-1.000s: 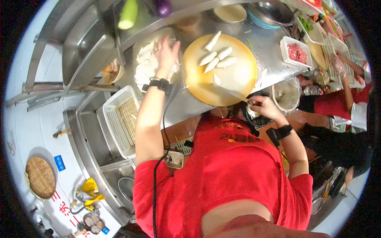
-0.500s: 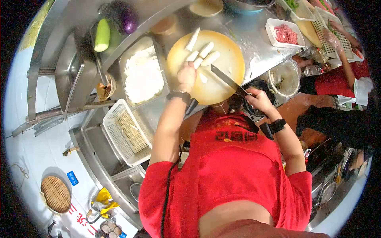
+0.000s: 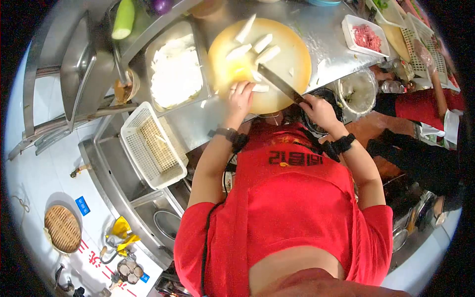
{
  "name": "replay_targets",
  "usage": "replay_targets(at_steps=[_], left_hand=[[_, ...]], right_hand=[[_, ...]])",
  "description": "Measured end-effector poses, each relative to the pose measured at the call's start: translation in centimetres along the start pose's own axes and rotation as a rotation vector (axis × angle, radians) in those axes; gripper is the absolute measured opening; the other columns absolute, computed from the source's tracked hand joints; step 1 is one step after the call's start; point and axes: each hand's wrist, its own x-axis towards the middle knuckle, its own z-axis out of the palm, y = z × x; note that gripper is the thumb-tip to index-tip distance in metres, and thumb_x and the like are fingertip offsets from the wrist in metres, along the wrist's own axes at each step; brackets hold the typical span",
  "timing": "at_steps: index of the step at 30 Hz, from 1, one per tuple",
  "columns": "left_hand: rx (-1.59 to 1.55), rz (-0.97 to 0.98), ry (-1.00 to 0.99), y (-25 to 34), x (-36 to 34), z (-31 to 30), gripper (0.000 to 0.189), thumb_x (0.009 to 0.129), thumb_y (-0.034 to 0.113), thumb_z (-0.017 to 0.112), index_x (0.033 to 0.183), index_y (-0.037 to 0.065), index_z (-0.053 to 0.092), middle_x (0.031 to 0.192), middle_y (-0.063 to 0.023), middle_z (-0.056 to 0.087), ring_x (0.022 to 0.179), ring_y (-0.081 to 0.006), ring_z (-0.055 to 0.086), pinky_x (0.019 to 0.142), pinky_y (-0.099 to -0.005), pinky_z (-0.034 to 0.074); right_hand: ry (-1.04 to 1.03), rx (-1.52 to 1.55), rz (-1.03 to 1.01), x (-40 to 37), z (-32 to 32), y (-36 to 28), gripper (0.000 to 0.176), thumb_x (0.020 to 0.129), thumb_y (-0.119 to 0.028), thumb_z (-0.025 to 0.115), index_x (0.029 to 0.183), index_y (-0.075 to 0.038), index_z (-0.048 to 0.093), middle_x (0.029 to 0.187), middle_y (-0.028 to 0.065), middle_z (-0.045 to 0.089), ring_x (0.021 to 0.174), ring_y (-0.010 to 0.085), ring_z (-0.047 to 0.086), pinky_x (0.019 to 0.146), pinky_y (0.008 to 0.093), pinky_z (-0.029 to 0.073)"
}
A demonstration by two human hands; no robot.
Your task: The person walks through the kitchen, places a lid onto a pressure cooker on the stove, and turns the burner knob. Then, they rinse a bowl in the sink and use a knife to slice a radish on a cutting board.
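On the round yellow-rimmed cutting board [image 3: 297,44] lie several white vegetable pieces [image 3: 267,54]. My left hand [image 3: 239,102] is closed on one white piece [image 3: 261,88] near the board's lower edge, fingertips on its left end. The handle of a knife [image 3: 281,83] is in my closed right hand [image 3: 319,113]; the blade points up and left, its tip beside the loose pieces. A small white bit lies just above the held piece. Left of the board, a metal tray [image 3: 204,74] holds a heap of white cut vegetable.
A white basket [image 3: 154,148] stands over the sink at the left. Back right are a tub of raw meat [image 3: 366,38] and another person's gloved hand [image 3: 424,54]. A lined bin [image 3: 357,91] is near my right hand. A green vegetable [image 3: 123,20] lies upper left.
My left hand has moved down the board, away from the grouped pieces, and is on a piece near the lower edge. The knife remains in my right hand. The camera view has shifted slightly.
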Motion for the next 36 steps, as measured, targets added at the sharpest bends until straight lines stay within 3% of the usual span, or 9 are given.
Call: replay_targets(at_steps=[4,8,12,15,17,20,25,30,36], left_hand=[[0.040,-0.001,0.074,0.7,-0.7,0.4,0.022,0.071,0.008,0.064,0.093,0.011,0.061,0.097,-0.0068,0.055,0.091,-0.0280,0.052,0.080,-0.0380,0.043],[0.007,-0.048,0.124,0.7,-1.4,1.8,0.017,0.075,0.012,0.063,0.092,0.011,0.061,0.096,-0.0064,0.053,0.090,-0.0273,0.052,0.080,-0.0376,0.041],[0.005,-0.034,0.157,0.2,-1.8,3.0,0.014,0.074,0.010,0.063,0.089,0.010,0.061,0.096,-0.0063,0.052,0.091,-0.0269,0.051,0.080,-0.0367,0.041],[0.048,0.010,0.155,0.3,-1.9,2.7,0.013,0.073,0.008,0.062,0.086,0.010,0.061,0.095,-0.0059,0.052,0.092,-0.0269,0.049,0.081,-0.0366,0.040],[0.038,0.022,0.123,0.3,-1.7,2.4,0.017,0.071,0.007,0.063,0.087,0.012,0.058,0.094,-0.0056,0.050,0.094,-0.0268,0.049,0.080,-0.0359,0.042],[0.059,0.043,0.136,0.1,-1.8,2.7,0.016,0.071,0.007,0.062,0.086,0.012,0.057,0.093,-0.0057,0.050,0.095,-0.0263,0.048,0.081,-0.0354,0.042],[0.086,0.052,0.158,0.2,-1.8,2.8,0.017,0.070,0.006,0.062,0.085,0.012,0.057,0.094,-0.0056,0.050,0.095,-0.0262,0.048,0.082,-0.0356,0.041],[0.078,0.054,0.140,-0.1,-1.8,2.9,0.016,0.071,0.006,0.061,0.085,0.011,0.057,0.094,-0.0059,0.050,0.095,-0.0265,0.048,0.084,-0.0363,0.040],[0.058,0.056,0.162,-0.2,-1.9,3.1,0.017,0.071,0.006,0.062,0.086,0.011,0.057,0.094,-0.0059,0.051,0.094,-0.0270,0.048,0.083,-0.0365,0.041]], right_hand=[[-0.111,-0.241,-0.049,0.0,0.9,-0.3,0.025,0.085,-0.027,0.050,0.101,-0.009,0.053,0.068,0.0160,0.061,0.062,0.0350,0.060,0.055,0.0464,0.048],[-0.092,-0.277,-0.084,0.1,-0.1,-0.5,0.023,0.086,-0.026,0.049,0.101,-0.010,0.052,0.067,0.0139,0.061,0.060,0.0332,0.060,0.051,0.0459,0.047],[-0.043,-0.266,-0.171,0.0,-0.5,-0.8,0.021,0.086,-0.027,0.048,0.096,-0.008,0.051,0.065,0.0131,0.061,0.058,0.0319,0.060,0.047,0.0444,0.046],[-0.128,-0.361,-0.165,0.5,1.3,0.0,0.022,0.087,-0.027,0.047,0.096,-0.008,0.051,0.064,0.0125,0.061,0.057,0.0308,0.060,0.047,0.0432,0.047],[-0.077,-0.382,-0.194,0.9,0.9,-0.3,0.018,0.084,-0.024,0.052,0.088,-0.006,0.051,0.057,0.0141,0.056,0.051,0.0313,0.057,0.045,0.0419,0.044],[-0.028,-0.322,-0.262,0.7,-1.0,-1.2,0.019,0.084,-0.024,0.052,0.089,-0.006,0.051,0.058,0.0134,0.057,0.051,0.0305,0.058,0.045,0.0418,0.044],[-0.112,-0.345,-0.199,1.8,2.3,-0.2,0.021,0.085,-0.025,0.051,0.091,-0.005,0.050,0.059,0.0140,0.058,0.053,0.0314,0.058,0.046,0.0427,0.045],[-0.115,-0.337,-0.216,1.8,-0.2,-1.6,0.023,0.086,-0.027,0.050,0.087,-0.004,0.050,0.060,0.0146,0.059,0.054,0.0316,0.059,0.048,0.0426,0.047],[-0.142,-0.390,-0.216,2.9,2.2,-0.9,0.024,0.086,-0.027,0.049,0.085,-0.004,0.051,0.058,0.0155,0.058,0.052,0.0322,0.059,0.047,0.0423,0.047]])
